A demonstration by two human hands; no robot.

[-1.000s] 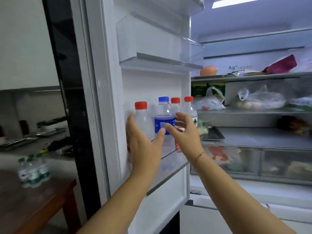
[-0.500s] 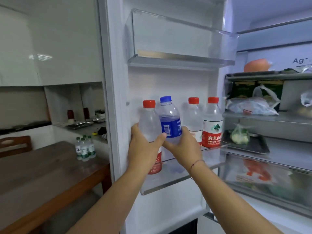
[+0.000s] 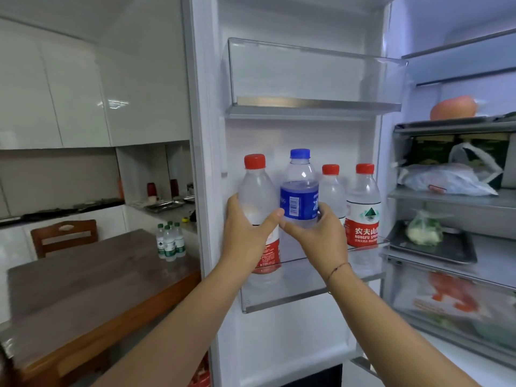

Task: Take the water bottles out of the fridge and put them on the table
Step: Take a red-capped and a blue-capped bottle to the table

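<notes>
Several water bottles stand in the fridge door's clear shelf (image 3: 307, 291). My left hand (image 3: 245, 233) grips the leftmost red-capped bottle (image 3: 257, 191) around its middle. Beside it, my right hand (image 3: 321, 236) grips the blue-capped, blue-labelled bottle (image 3: 300, 191), which sits higher than its neighbours. Two more red-capped bottles stand further right, one (image 3: 332, 191) partly hidden behind the blue one and one (image 3: 363, 208) showing its full red label. A cluster of small green-labelled bottles (image 3: 169, 241) stands on the far right corner of the brown wooden table (image 3: 83, 280).
An upper clear door bin (image 3: 312, 76) hangs above the bottles. Fridge shelves at right hold an orange fruit (image 3: 452, 107), plastic bags (image 3: 444, 180) and a metal tray (image 3: 435, 247). A wooden chair (image 3: 64, 236) stands behind the table; a counter with trays (image 3: 167, 203) runs along the wall.
Both hands went from reaching toward the bottles to closing around them. The blue-capped bottle now sits slightly higher. The view has swung left, showing more of the table.
</notes>
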